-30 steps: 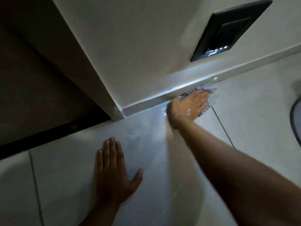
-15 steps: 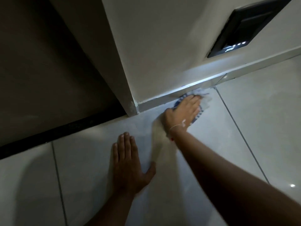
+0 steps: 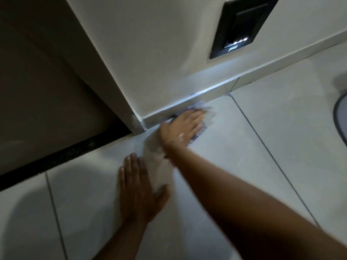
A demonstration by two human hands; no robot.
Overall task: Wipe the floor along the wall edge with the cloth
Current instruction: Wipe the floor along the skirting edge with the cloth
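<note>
Pressing flat on the cloth [image 3: 203, 119], the right hand [image 3: 183, 129] lay palm-down with fingers extended and close together, not gripping but pinning the fabric to the floor tile [image 3: 244, 166]. Head view only: the cloth, pale with a blue pattern and blurred, sat hard against the skirting [image 3: 206, 94], a short way along it from the wall corner [image 3: 139, 123] and short of the grout line [image 3: 249, 124] that meets the skirting further from the corner. The left hand [image 3: 139, 190] rested open on the tile nearer the camera than the corner, fingers together and thumb splayed, apparently bracing body weight. A dark wall panel [image 3: 238, 27] with small lights sat above the skirting, well apart from the cloth. Judgement: wiping stroke was under way. To do it well, the cloth's edge should stay tucked into the joint between tile and skirting, pressure kept even through the whole palm, and strokes overlapped toward the corner, where dirt likely collects.
</note>
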